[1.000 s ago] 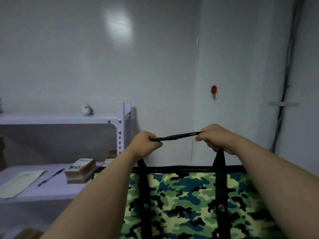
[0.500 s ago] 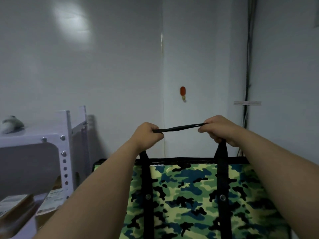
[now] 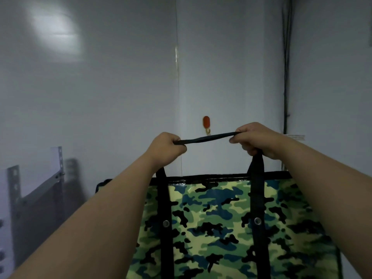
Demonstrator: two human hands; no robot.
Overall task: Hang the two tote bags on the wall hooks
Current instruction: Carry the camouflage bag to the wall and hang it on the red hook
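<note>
A green camouflage tote bag (image 3: pixel 217 224) with black straps hangs in front of me. My left hand (image 3: pixel 166 149) and my right hand (image 3: pixel 254 138) each grip one end of its black handle (image 3: pixel 205 138), pulling it taut and nearly level. An orange wall hook (image 3: pixel 206 124) with a small brass prong sits on the white wall just behind and slightly above the middle of the handle. Only this one bag is in view.
A grey metal shelf frame (image 3: pixel 36 190) stands at the lower left against the wall. Dark cables (image 3: pixel 285 81) run down the wall corner at the right. A vertical seam (image 3: pixel 178 87) splits the white wall panels left of the hook.
The view has swung right and closer to the wall: the shelf slid out to the left. My hands, still holding the handle, now sit level with the hook's lower end.
</note>
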